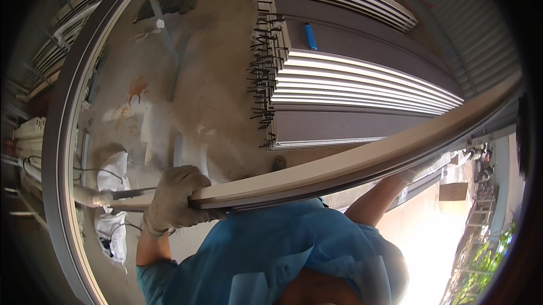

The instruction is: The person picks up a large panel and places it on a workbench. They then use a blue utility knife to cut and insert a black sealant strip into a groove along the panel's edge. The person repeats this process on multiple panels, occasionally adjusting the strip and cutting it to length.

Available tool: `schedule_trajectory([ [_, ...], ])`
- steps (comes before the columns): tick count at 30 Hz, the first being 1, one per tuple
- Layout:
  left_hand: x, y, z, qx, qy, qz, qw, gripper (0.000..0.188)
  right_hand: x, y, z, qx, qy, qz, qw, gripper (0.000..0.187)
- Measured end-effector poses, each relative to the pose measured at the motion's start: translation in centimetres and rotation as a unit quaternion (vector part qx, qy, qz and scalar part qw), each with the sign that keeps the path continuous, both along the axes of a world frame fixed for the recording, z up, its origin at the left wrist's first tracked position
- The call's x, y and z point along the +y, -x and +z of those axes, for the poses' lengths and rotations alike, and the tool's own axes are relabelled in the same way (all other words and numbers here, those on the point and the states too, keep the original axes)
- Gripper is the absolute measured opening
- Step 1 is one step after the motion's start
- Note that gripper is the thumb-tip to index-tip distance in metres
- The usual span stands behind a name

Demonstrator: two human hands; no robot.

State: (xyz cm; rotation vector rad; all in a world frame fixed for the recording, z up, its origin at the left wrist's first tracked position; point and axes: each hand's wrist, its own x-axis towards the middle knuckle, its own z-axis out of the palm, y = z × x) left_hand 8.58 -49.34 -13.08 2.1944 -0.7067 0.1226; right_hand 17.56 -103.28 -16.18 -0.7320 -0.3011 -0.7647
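Above blue shirt (266, 237) at frame's bottom centre, clasping long plank (339, 165) with left hand (176, 198); cannot tell grip of half-hidden right hand (428, 168), probably set apart for balance

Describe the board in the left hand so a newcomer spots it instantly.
Find the big stack of dark-faced boards at upper right. Below it in the picture, a long board slants from the right rim to the gloved left hand. It has a cream face above dark edging and, unlike the stacked boards, is gripped by that hand.
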Motion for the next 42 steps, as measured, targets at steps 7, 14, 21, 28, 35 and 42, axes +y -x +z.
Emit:
schedule_trajectory([
  [7, -4.0, -2.3, 2.9, -0.049, 0.002, -0.036, 0.998, 0.054, -6.0, -1.7, 2.2, 0.04, 0.042, -0.111, 0.992, 0.05],
  [14, -10.1, -5.8, 2.9, -0.101, 0.08, 0.003, 0.992, 0.047, -13.6, -9.5, 6.2, 0.092, 0.173, -0.187, 0.963, 0.049],
  [21, -13.1, -9.5, 2.6, -0.005, 0.023, 0.015, 1.0, 0.046, -15.1, -16.7, 3.1, 0.128, 0.24, -0.299, 0.915, 0.049],
  [28, -14.4, -12.5, 2.3, -0.012, 0.031, 0.01, 0.999, 0.046, -16.1, -18.4, -0.4, 0.171, 0.25, -0.364, 0.881, 0.049],
  [35, -12.9, -17.2, 1.5, -0.032, 0.067, -0.063, 0.995, 0.046, -19.3, -16.4, -1.8, 0.214, 0.246, -0.449, 0.832, 0.049],
  [42, -11.3, -24.9, -1.2, 0.098, -0.021, 0.11, 0.989, 0.052, -16.5, -11.5, -1.0, 0.287, 0.237, -0.503, 0.78, 0.049],
])
